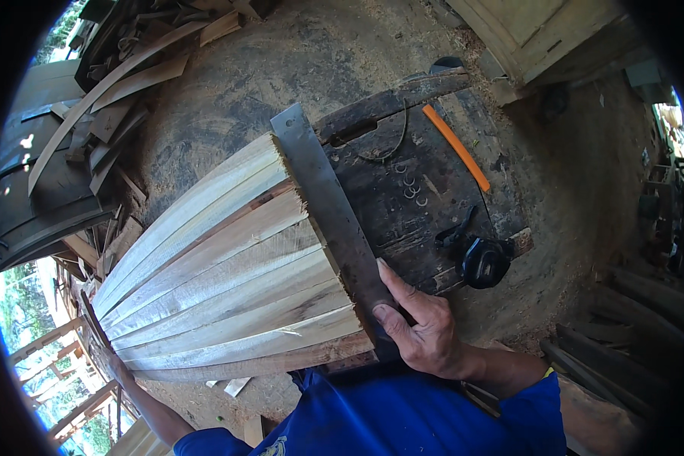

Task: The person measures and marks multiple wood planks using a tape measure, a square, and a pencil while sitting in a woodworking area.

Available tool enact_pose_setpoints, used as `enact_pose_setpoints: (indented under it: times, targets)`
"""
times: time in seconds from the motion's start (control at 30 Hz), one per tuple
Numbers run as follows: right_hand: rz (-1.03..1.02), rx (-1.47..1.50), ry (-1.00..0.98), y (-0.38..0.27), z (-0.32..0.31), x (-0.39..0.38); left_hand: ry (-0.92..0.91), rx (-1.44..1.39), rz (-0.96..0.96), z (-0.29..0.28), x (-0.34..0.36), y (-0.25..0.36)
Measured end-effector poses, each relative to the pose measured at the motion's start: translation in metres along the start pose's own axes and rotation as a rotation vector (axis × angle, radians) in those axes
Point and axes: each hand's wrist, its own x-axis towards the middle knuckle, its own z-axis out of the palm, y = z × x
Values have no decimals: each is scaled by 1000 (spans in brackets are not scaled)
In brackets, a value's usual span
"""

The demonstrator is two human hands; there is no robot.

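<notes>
My right fingers (pixel 403 295) gripped one metal straightedge (pixel 328 209) by its near end.
Thumb and forefinger stood a little apart, pressed on it, while it lay along the ragged ends of at least seven pale wooden strips (pixel 228 266), set side by side as one curved panel. My left fingers (pixel 106 356) were at the panel's far end, too small and dim for me to tell how closed they were. Beyond the straightedge, one orange bar (pixel 457 148) and one black tape measure (pixel 485 263) lay well apart on the dark wooden surface (pixel 450 194).
</notes>
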Motion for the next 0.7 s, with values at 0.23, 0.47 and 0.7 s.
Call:
enact_pose_setpoints:
  times: [0.23, 0.47, 0.7]
  targets:
    - [63, 12, -47, -2, 0, 0, 7, 29, 18, -1, -7, 0]
    - [-10, 12, -11, 0, -2, -1, 90, 183, 153, -13, -7, 36]
    - [-12, -21, 31, -2, 7, -1, -73, -294, 921, -35, -185, 326]
